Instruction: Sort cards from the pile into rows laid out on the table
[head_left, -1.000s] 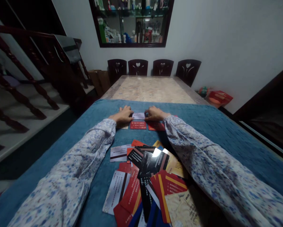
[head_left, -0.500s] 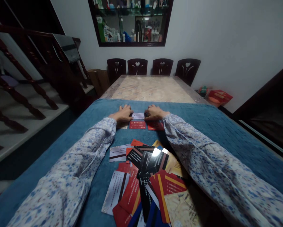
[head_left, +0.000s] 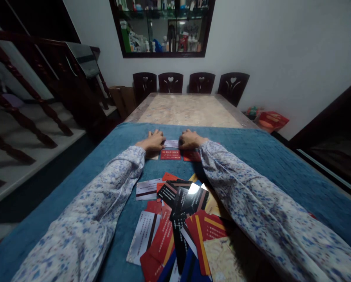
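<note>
Far out on the blue cloth, a pale lilac card (head_left: 171, 144) lies flat between my two hands. At its left end is my left hand (head_left: 154, 141), fingers bent down and pinching the card's edge. My right hand (head_left: 189, 140) grips the opposite end the same way, fingertips low on the cloth. Just nearer lie a red card (head_left: 170, 155) and another red card (head_left: 192, 156), partly under my right hand and sleeve. A beige card (head_left: 154, 157) peeks out below my left hand. Between my forearms spreads a loose pile of cards, including a black card (head_left: 184, 203).
The blue cloth (head_left: 105, 164) covers the near part of a stone-topped table (head_left: 187, 109). Several dark chairs (head_left: 170, 83) line its far end. A wooden railing (head_left: 19, 113) stands left; a red bag (head_left: 272, 119) sits beyond the table at right.
My right hand and forearm have shifted slightly left. My left hand stays almost still, and the lilac card keeps its place.
</note>
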Motion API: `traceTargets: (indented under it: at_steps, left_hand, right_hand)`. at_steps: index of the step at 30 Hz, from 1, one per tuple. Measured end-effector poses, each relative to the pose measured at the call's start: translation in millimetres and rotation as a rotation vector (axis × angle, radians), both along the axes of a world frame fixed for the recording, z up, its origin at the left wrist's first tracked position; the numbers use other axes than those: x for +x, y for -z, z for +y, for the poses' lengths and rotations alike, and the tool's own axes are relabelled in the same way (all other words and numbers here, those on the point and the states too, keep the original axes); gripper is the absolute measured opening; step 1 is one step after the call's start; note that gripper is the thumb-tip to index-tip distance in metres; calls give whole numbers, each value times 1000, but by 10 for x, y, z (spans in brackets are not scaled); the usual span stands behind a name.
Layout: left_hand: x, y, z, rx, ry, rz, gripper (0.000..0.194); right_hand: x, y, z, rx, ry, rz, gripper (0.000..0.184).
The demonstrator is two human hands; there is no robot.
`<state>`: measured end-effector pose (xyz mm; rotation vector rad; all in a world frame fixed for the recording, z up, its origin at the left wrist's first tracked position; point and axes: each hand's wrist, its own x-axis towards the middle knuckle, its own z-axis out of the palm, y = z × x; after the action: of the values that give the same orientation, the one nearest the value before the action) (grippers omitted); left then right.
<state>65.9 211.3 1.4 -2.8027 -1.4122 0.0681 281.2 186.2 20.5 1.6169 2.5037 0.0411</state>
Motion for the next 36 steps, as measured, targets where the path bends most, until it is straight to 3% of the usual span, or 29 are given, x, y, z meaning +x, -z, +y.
traceTargets:
  at_steps: [11,19,23,28,36]
  left_hand:
    - [-10,-28,-66,36,28,9,14]
    - [-87,-49,-162,102,86,-44,20]
    - [-122,-68,-273,179,125,-99,24]
    - [-120,-106,-472,167,137,-150,29]
    - [-140,-76,-723,193,185,-173,30]
  right_hand:
    - [-11,-46,-83,4,15,0,41]
    - [40,-51,-90,45,-2,3,47]
    - [65,-116,-163,74,4,9,46]
    - [84,-190,-331,102,-22,26,42]
    - [113,-146,-590,186,-59,33,36]
